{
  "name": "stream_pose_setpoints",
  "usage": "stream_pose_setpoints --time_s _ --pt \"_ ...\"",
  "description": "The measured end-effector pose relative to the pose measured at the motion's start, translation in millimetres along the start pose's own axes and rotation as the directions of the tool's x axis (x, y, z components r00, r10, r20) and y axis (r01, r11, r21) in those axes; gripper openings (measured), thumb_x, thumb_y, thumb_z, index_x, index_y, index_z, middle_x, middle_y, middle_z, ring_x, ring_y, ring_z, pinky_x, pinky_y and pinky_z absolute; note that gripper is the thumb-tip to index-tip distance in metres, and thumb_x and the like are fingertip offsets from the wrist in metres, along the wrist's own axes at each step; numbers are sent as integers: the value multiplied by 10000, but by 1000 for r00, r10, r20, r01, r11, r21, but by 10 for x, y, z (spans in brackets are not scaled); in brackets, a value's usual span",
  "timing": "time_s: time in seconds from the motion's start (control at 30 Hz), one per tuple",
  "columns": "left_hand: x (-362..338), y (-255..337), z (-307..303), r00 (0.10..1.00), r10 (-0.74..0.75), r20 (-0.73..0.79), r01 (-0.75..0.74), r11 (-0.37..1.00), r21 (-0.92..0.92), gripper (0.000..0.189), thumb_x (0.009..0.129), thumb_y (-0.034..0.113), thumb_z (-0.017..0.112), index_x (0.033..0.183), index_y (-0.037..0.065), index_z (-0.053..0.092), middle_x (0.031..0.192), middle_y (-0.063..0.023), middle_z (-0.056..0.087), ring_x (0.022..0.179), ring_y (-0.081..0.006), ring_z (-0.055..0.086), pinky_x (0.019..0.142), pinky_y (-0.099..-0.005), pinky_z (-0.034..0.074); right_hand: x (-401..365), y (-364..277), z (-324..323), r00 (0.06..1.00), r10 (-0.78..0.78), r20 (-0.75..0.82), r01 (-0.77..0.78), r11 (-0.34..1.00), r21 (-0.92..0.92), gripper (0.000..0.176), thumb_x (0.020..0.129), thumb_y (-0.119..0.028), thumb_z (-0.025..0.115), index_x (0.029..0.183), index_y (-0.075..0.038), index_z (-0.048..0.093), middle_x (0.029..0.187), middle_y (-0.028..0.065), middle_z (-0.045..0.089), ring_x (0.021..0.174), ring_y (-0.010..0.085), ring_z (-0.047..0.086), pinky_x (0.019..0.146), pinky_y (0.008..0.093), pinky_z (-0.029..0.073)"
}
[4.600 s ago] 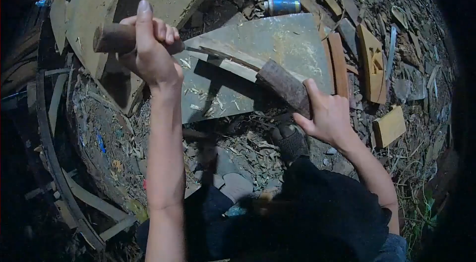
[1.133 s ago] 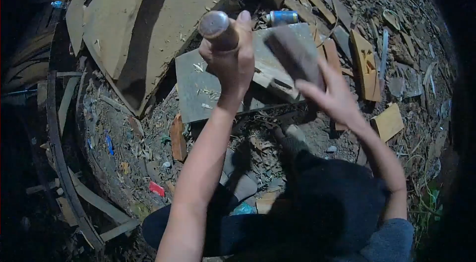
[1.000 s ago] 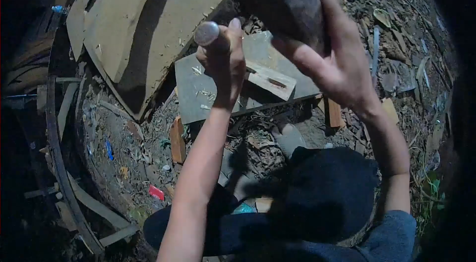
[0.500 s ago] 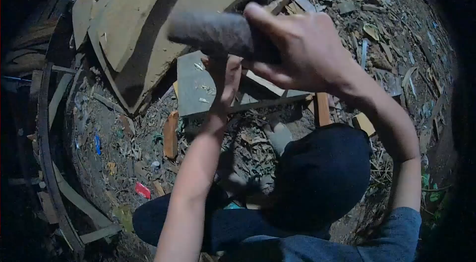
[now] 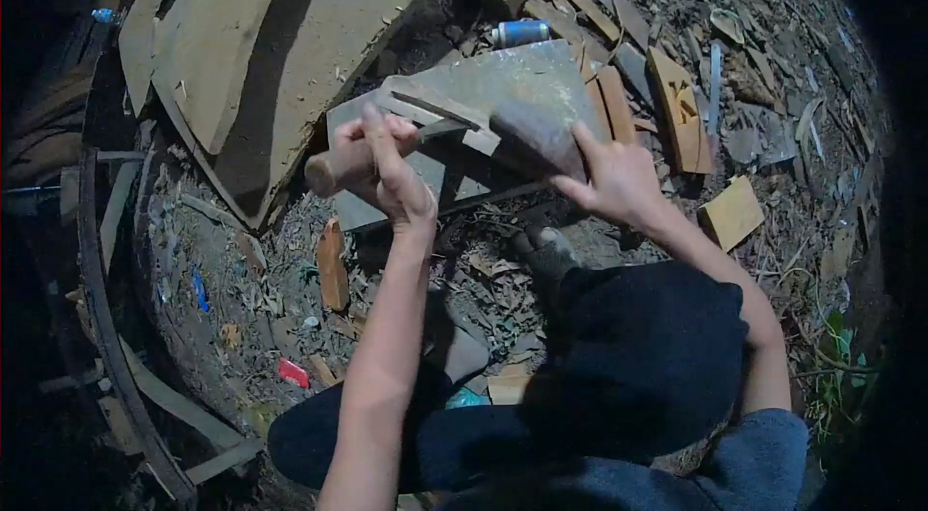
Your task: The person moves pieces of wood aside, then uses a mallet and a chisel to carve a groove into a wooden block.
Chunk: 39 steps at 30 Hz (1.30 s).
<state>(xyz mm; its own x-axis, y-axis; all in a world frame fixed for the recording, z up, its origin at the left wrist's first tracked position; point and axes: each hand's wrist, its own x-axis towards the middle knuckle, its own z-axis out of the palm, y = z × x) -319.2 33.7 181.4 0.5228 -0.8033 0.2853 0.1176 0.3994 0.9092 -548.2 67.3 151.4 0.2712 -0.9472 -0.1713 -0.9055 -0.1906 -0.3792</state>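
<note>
My left hand [image 5: 387, 173] is wrapped round the thick wooden handle of a chisel [image 5: 331, 175]. Its narrow blade points right, the tip right at a small pale piece of wood [image 5: 411, 110] lying on a flat grey board [image 5: 546, 71]. In my right hand [image 5: 619, 184] is a thick, dark, block-shaped mallet [image 5: 536, 136], smeared by motion. The mallet is low over the board, to the right of the chisel and apart from it. Part of the small wood piece is hidden behind the mallet.
Large sawn wood slabs [image 5: 222, 47] lie at the upper left. A blue can [image 5: 520, 33] lies behind the board. To the right are a carved wood piece [image 5: 681, 115], a pale block [image 5: 732, 213] and scattered scraps. My bent knee [image 5: 638, 347] is in front.
The mallet has come down and right from above my left hand. My left hand has shifted left, and the chisel now lies slanted across the board. The view has moved slightly.
</note>
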Motion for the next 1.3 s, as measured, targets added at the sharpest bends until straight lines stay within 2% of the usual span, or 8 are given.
stream_pose_setpoints --time_s 0.13,0.27,0.37,0.43,0.77,0.93,1.13,1.3 --pt "25 22 145 989 -11 -146 -2 996 -90 272 925 237 641 838 105 420 690 11 501 609 -72 486 560 -232 415 -116 23 246 998 -28 -53 26 999 -45 667 766 -492 657 1249 -89 436 739 181 658 662 361 653 575 475 489" --pt "365 3 178 999 -4 -50 -1 994 -113 313 924 317 638 825 130 408 664 14 467 561 -65 458 510 -232 378 -62 74 225 1000 9 -1 -9 999 -50 684 745 -443 686 1256 -75 421 763 179 665 681 366 653 573 477 486" --pt "640 195 191 980 -195 -37 184 962 -200 345 939 442 577 830 170 395 594 16 390 479 -89 373 478 -270 335 -68 65 217 1000 0 -12 0 1000 -17 677 741 -433 694 1243 -65 430 737 183 658 663 368 650 562 470 485" --pt "763 205 211 996 -80 -23 76 987 -141 445 907 511 593 767 131 408 632 8 417 481 -91 409 478 -256 360 -69 80 279 1000 3 -31 -2 1000 18 673 740 -433 696 1237 -64 433 712 181 651 649 367 648 554 466 484" --pt "653 31 416 977 -69 -201 81 995 51 457 922 474 594 709 110 418 620 8 415 514 -119 410 537 -294 386 -70 135 375 995 -9 -99 20 994 109 634 726 -423 715 1191 -91 440 637 157 614 602 368 631 531 453 476" --pt "507 -31 571 967 -40 -252 75 989 130 406 898 407 656 721 119 430 607 25 449 509 -39 442 474 -195 402 -86 131 378 995 -6 -102 17 993 115 641 722 -417 719 1194 -88 436 653 161 620 615 368 633 534 452 478" --pt "326 -140 715 958 105 -268 -47 976 214 443 850 397 727 721 54 477 617 14 483 557 -81 474 595 -241 446 -78 128 379 994 1 -106 13 992 123 665 721 -427 717 1212 -80 432 674 171 628 627 378 634 542 458 483" --pt "390 -223 678 967 252 -32 -233 932 278 418 845 366 741 738 36 507 671 8 541 574 -91 458 569 -265 385 -87 132 406 994 3 -106 10 993 120 662 727 -429 710 1214 -75 433 679 183 631 627 384 633 543 464 482"
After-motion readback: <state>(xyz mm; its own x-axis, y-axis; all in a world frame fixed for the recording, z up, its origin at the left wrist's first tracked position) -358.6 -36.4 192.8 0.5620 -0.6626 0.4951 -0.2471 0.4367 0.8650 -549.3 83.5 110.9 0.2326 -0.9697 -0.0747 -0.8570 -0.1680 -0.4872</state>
